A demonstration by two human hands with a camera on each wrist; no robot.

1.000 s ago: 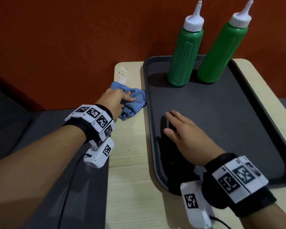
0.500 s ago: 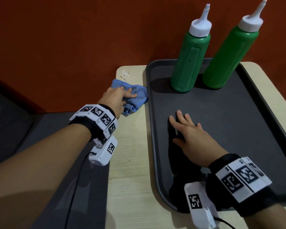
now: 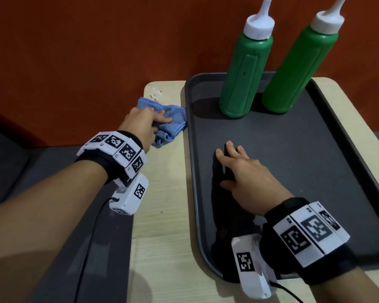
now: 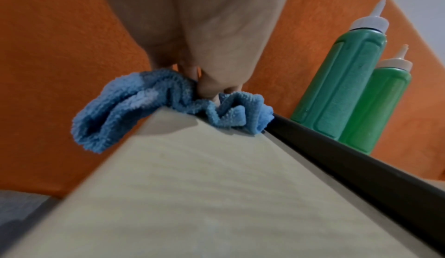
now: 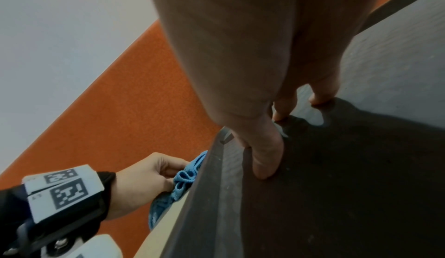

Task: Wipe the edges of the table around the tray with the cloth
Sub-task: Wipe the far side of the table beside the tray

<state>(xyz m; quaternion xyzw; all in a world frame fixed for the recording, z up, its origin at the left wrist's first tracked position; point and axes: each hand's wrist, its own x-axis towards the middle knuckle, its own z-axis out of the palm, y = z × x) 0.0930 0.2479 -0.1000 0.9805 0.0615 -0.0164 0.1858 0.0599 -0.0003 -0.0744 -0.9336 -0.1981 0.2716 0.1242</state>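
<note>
Left hand (image 3: 140,123) clenched around a bunched blue cloth (image 3: 170,123), pressing it onto the light wooden bench (image 3: 162,215) at the far left strip, just beside the tray's left rim, one fold drooping over the bench's outer edge. Right hand (image 3: 247,182) released, fingers (image 5: 265,159) straight and spread, resting flat on the floor of the dark grey tray (image 3: 315,171). Inside that tray, at its far end, two green squeeze bottles (image 3: 245,73) with white nozzle caps, upright, side by side. Small crumbs (image 3: 157,94) on the bench's far corner, past the cloth. Orange wall (image 3: 85,51) behind.
</note>
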